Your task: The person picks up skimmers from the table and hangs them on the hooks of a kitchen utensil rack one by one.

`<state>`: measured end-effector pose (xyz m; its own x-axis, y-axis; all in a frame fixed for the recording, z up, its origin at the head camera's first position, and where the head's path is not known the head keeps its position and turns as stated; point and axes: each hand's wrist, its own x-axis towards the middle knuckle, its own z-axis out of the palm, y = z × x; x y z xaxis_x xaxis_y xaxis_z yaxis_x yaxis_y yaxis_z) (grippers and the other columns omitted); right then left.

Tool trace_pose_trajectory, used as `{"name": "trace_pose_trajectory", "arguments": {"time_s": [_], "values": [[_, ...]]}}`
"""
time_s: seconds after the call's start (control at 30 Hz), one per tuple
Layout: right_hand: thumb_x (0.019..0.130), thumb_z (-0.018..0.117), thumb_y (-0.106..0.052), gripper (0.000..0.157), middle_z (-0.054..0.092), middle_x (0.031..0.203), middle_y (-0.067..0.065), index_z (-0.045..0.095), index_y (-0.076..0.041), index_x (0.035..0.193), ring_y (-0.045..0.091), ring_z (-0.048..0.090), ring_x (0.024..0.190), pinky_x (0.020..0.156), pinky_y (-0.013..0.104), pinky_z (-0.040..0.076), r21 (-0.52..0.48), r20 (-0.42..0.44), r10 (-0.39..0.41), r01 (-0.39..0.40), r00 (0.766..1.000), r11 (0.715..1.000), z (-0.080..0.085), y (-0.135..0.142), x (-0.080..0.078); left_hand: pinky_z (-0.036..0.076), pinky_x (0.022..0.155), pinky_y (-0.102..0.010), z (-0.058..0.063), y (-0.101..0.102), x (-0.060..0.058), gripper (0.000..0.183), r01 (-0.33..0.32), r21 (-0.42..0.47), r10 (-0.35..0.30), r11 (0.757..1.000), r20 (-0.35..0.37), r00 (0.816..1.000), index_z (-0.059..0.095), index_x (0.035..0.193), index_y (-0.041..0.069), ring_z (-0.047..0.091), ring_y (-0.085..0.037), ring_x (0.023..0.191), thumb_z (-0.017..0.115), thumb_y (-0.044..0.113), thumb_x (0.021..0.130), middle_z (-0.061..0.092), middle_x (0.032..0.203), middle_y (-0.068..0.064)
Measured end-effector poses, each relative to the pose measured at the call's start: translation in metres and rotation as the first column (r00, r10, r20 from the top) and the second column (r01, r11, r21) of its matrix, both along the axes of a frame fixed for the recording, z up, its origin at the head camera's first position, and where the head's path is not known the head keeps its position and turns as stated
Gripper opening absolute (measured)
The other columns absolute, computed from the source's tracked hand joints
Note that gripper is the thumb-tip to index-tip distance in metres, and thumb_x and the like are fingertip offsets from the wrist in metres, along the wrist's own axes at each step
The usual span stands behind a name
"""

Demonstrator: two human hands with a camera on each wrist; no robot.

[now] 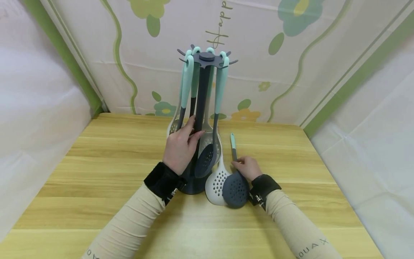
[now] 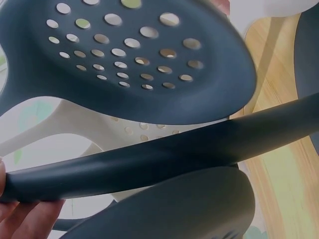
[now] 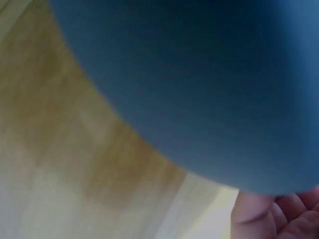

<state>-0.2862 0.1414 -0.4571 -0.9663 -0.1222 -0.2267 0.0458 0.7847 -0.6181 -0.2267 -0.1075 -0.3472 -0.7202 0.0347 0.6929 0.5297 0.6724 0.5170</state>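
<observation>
A dark utensil stand (image 1: 203,81) rises from a round base, with mint-handled utensils hung from its hooked top. My left hand (image 1: 178,150) grips its pole (image 2: 149,162) about halfway up, thumb toward me. Beside that hand hangs a dark slotted spoon (image 1: 205,162), its holed bowl filling the top of the left wrist view. My right hand (image 1: 248,167) pinches the neck of a dark skimmer (image 1: 235,192) with a mint handle, right of the stand. The skimmer's round head overlaps a white skimmer (image 1: 215,185) by the base. In the right wrist view its blurred head hides most of the fingers.
Pale utensils (image 1: 174,126) hang at the stand's left and back. The wooden table (image 1: 106,180) runs to a white flower-printed cloth (image 1: 249,82) behind, and plain white fabric walls (image 1: 365,144) with green edging flank both sides.
</observation>
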Motion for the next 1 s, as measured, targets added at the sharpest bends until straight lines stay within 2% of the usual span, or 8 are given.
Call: {"name": "trace_pose_trajectory", "arguments": {"time_s": [0.27,0.77,1.0], "values": [[0.097,0.061,-0.030,0.042,0.072,0.100,0.017,0.067,0.006,0.118,0.025,0.064,0.087,0.067,0.027,0.049,-0.021,-0.025,0.009,-0.009,1.000,1.000,0.003,0.001,0.004,0.060,0.079,-0.041,0.000,0.000,-0.001,0.043,0.013,-0.005,-0.013,1.000,0.000,1.000,0.055,0.131,-0.006,0.073,-0.033,0.092,0.066,0.015,0.096,0.072,0.105,-0.023],[0.100,0.057,-0.027,0.042,0.070,0.113,0.025,0.064,0.007,0.123,0.036,0.067,0.104,0.084,0.045,0.055,-0.048,-0.069,0.033,-0.037,0.997,0.998,0.013,0.002,0.007,0.060,0.079,-0.041,0.001,0.000,-0.001,0.042,0.013,-0.003,-0.013,1.000,0.001,1.000,0.056,0.131,-0.006,0.074,-0.032,0.091,0.066,0.015,0.096,0.072,0.104,-0.022],[0.100,0.057,-0.027,0.043,0.070,0.110,0.024,0.063,0.007,0.125,0.033,0.068,0.097,0.080,0.042,0.056,-0.049,-0.090,0.033,-0.037,0.995,0.998,0.018,0.002,0.008,0.060,0.078,-0.041,0.000,0.000,-0.001,0.041,0.006,-0.008,-0.006,1.000,-0.009,1.000,0.056,0.130,-0.006,0.074,-0.032,0.090,0.066,0.014,0.096,0.073,0.103,-0.022]]}}
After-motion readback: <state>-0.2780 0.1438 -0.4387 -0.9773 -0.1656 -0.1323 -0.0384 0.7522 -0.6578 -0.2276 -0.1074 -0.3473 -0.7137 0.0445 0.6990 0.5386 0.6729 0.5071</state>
